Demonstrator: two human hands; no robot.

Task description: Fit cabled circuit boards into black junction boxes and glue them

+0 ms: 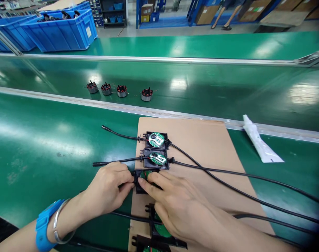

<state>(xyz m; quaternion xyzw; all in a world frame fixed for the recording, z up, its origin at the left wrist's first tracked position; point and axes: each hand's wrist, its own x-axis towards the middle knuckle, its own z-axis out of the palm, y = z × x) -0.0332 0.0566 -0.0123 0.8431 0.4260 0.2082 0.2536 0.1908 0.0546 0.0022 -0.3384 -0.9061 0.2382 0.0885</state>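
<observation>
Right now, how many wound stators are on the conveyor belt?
4, in one row on the conveyor belt: leftmost stator, second stator, third stator, and rightmost stator, slightly apart. None seems hidden.

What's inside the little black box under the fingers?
A green round board shows inside the black box. The right hand covers most of it, so its parts are hidden.

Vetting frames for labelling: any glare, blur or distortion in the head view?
Head view: white glare patches on the green belt, at right and left; left hand and right hand look slightly soft and cover most of the black housing; circuit boards read sharp; blue crates at the back are softer.
</observation>
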